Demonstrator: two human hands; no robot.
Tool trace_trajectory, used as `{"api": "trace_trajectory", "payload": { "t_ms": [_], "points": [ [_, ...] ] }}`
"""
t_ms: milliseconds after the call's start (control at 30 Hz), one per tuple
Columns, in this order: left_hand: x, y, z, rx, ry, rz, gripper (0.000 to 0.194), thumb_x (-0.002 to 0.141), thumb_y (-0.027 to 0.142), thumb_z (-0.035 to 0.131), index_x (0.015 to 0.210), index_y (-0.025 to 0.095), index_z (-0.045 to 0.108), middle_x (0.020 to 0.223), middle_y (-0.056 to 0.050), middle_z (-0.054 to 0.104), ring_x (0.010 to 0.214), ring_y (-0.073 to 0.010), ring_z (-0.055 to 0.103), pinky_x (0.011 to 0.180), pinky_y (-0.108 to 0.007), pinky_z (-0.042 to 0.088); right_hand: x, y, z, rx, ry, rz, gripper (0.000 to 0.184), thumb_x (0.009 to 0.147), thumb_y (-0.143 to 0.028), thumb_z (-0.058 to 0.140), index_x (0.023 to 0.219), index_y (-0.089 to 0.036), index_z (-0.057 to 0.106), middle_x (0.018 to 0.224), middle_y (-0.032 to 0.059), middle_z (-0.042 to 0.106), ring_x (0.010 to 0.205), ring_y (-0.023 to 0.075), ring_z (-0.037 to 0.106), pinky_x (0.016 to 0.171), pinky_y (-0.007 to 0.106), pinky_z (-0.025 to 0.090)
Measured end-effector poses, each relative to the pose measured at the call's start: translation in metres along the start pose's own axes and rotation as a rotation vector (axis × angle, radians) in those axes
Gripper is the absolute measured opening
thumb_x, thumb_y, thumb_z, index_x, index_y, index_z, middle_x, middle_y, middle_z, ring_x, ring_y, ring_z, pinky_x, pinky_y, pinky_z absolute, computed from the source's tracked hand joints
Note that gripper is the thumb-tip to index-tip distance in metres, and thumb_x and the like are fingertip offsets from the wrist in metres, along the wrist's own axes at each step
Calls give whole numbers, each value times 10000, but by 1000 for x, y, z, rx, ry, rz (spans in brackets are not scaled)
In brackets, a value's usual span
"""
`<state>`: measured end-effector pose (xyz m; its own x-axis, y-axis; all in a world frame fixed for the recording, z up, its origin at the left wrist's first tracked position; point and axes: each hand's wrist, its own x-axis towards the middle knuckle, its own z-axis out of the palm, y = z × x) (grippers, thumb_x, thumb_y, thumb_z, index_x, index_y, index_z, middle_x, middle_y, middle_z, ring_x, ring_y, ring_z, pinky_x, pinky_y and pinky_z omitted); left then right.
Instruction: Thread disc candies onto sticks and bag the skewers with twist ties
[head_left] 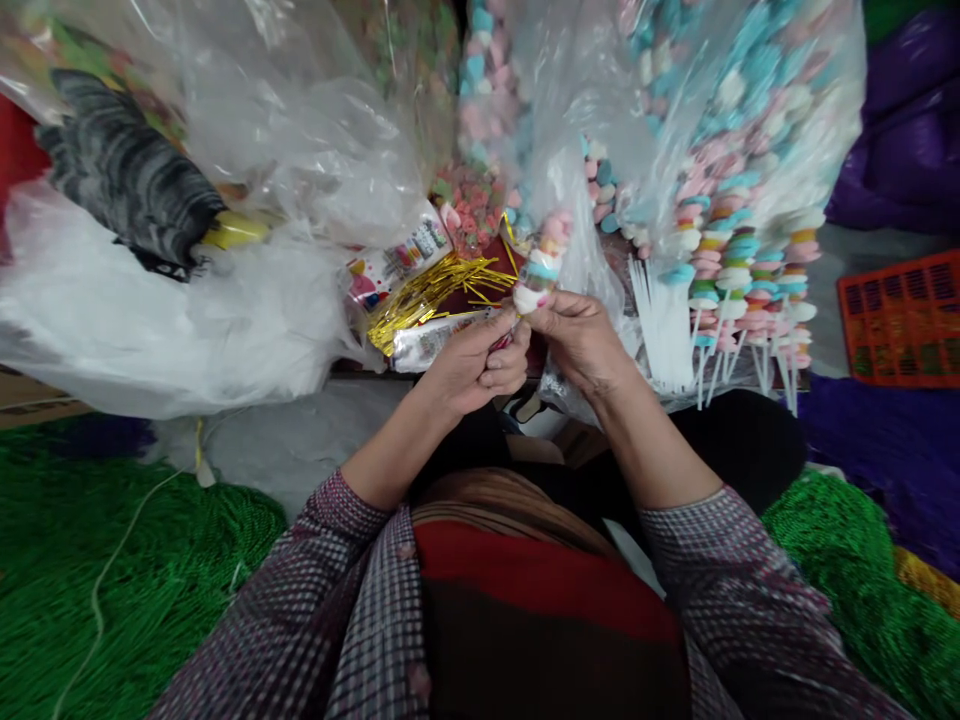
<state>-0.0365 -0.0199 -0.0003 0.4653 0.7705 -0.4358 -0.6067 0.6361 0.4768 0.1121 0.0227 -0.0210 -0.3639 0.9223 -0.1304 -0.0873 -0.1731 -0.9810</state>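
Observation:
A wrapped marshmallow skewer (546, 258) stands upright between my two hands, with pink, orange, blue and white pieces stacked on it. My left hand (484, 365) is closed around the lower end, below the candy. Thumb and fingers of my right hand (581, 335) pinch at the base of the wrapper, touching the left fingertips. What exactly lies between the right fingertips is hidden. Just left of the hands lies a bundle of gold twist ties (420, 300), with printed wrappers (427, 345) beside it.
Several unwrapped marshmallow skewers (750, 270) lie at the right beside white sticks (660, 320). Big clear bags of marshmallows (487, 80) and gummies fill the back. White plastic bags (225, 330) and a grey striped sleeve (139, 160) are at left. An orange crate (900, 320) stands far right.

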Motion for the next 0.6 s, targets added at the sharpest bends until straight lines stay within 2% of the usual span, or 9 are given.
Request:
{"api": "trace_trajectory", "payload": {
  "t_ms": [67,133,267,333,467,533,600],
  "points": [
    [4,-3,2,23,56,107,457,1068,473,502,719,180,538,461,121,303,319,-23,221,378,-149,250,1,6,6,-69,122,-80,418,773,-592,838,671,-216,686,689,-17,692,686,140,654,812,333,580],
    [9,-7,1,92,150,218,438,1039,514,553,745,191,522,485,122,317,347,-25,238,394,-155,246,2,9,9,-214,196,-194,395,854,-569,774,690,-221,685,711,-7,702,707,149,660,820,348,577],
    [26,-14,-9,356,370,470,442,1014,551,579,745,213,486,541,104,321,419,-47,280,452,-197,270,3,9,6,-570,249,-521,314,939,-491,709,734,-253,708,771,14,740,817,199,703,990,457,542],
    [33,-16,-16,575,460,604,449,1017,565,565,743,217,492,577,81,375,482,-68,362,523,-221,325,3,8,3,-652,250,-614,311,964,-474,680,740,-260,705,774,15,742,823,206,709,1024,481,522],
    [34,-15,-25,994,543,792,469,1034,603,495,760,223,523,654,35,517,613,-114,502,631,-259,375,2,7,1,-642,225,-564,255,979,-430,657,813,-245,712,839,21,751,834,187,706,880,391,566],
    [30,-15,-27,1071,521,802,491,1030,643,463,776,229,537,653,31,528,614,-120,525,634,-261,386,1,4,2,-614,217,-497,207,971,-392,658,856,-231,718,857,19,751,824,171,697,820,344,568],
    [27,-16,-27,1049,455,758,519,1022,677,443,779,230,545,629,35,517,598,-120,540,636,-255,415,-2,-2,4,-607,217,-454,164,960,-328,647,863,-216,717,844,12,747,798,154,689,791,314,563]
  ]
}}
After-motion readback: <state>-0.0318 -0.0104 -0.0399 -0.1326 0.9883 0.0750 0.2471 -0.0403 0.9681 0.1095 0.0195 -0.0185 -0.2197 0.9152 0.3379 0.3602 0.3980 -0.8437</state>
